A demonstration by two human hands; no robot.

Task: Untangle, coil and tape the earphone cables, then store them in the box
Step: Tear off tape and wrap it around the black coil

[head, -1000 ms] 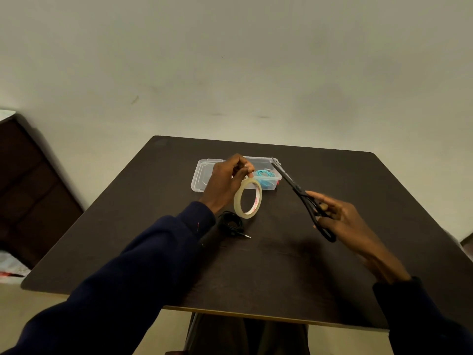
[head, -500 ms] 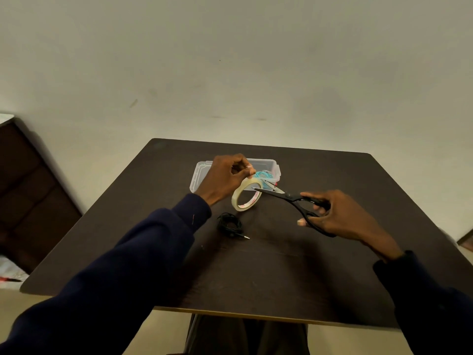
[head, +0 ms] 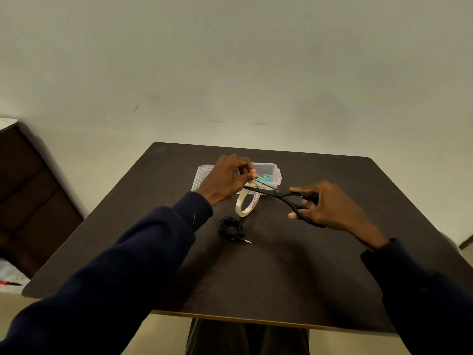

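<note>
Left hand: our left hand (head: 227, 179) is raised over the table (head: 281, 272), thumb and fingertips pinched together on a pulled-out strip of tape.
Tape roll: the tape roll (head: 254, 204) hangs from that pinch, just below the left hand and slightly to its right. We cannot tell whether its lower edge touches the table.
Right hand: our right hand (head: 330, 206) grips the black handles of the scissors (head: 277, 192), with fingers curled through and around the loops.
Scissors: they reach from the right hand across to the left hand. The blades are parted, and their tips meet the tape directly under the left fingertips.
Black earphone: the black earphone coil (head: 231, 229) lies on the table, nearer to us than the left hand and just past the bottom of the roll. It is well apart from the right hand, and neither hand touches it.
Jack plug: the jack plug (head: 247, 241) sticks out of the coil on the side toward the right hand.
Box: the clear box (head: 202, 172) sits on the table directly beyond the left hand, which partly hides it.
Teal cable: a teal cable (head: 266, 179) lies inside the box, just right of the left fingertips and above the scissor blades.
Sleeves: both our forearms wear dark blue sleeves (head: 143, 252).
</note>
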